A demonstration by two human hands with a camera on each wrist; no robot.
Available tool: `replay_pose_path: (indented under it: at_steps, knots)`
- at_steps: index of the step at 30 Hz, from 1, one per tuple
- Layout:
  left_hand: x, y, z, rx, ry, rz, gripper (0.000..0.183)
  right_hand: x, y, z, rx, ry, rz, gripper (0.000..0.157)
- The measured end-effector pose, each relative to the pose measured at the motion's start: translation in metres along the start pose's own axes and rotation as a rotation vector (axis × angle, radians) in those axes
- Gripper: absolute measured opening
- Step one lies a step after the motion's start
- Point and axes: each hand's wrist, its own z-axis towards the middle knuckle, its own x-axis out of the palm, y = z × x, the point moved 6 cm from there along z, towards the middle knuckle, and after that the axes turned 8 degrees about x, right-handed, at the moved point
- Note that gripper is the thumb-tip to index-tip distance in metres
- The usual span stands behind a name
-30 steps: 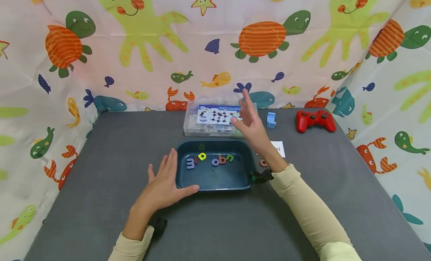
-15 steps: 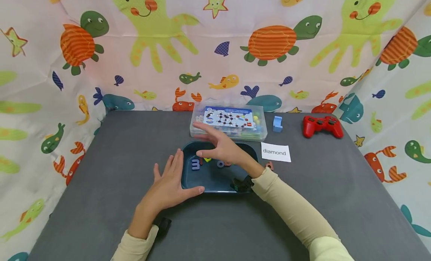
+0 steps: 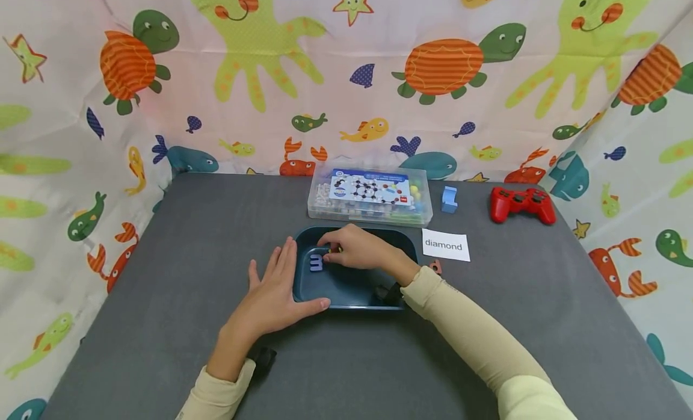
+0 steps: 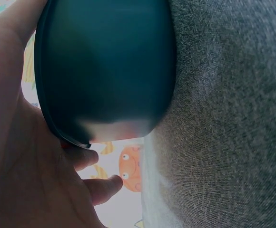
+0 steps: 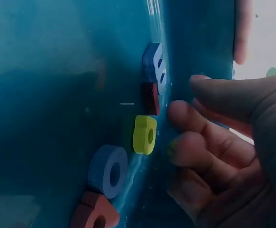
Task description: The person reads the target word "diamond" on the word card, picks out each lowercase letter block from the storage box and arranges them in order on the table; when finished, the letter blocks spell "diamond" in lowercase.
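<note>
My left hand [image 3: 271, 293] lies along the left end of a dark blue tray [image 3: 352, 290], its fingers extended on the side and thumb at the near corner. The left wrist view shows that hand against the tray wall [image 4: 104, 61]. My right hand [image 3: 360, 247] reaches into the tray, fingers bent, thumb and forefinger apart. In the right wrist view its fingertips hover beside a red letter [image 5: 151, 99] and a yellow letter [image 5: 145, 135]. A purple letter m [image 3: 316, 263] lies left of them. A blue o [image 5: 108, 171] and an orange-red b [image 5: 94, 211] continue the row.
Behind the tray stands a clear plastic case [image 3: 370, 197] with a molecule label. To the right lie a "diamond" card [image 3: 446, 245], an orange letter [image 3: 435, 266] partly behind the sleeve, a light blue block [image 3: 449, 200] and a red game controller [image 3: 522, 205]. A patterned curtain closes the back.
My right hand has swung left from above the tray's right side and come down among the letters, its fingers bending. The left hand stays at the tray's side; the head view has shifted slightly.
</note>
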Motion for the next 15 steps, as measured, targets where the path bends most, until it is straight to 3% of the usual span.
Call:
replay_pose_path:
  at_steps: [8,15]
  knots:
    - [-0.002,-0.001,0.000,0.002,-0.007,-0.012,0.135,0.008,-0.008,0.007,0.067,0.019,-0.139,0.031]
    - [-0.002,-0.003,0.000,-0.010,0.004,-0.022,0.133,0.014,-0.011,0.008,0.071,0.016,-0.227,0.021]
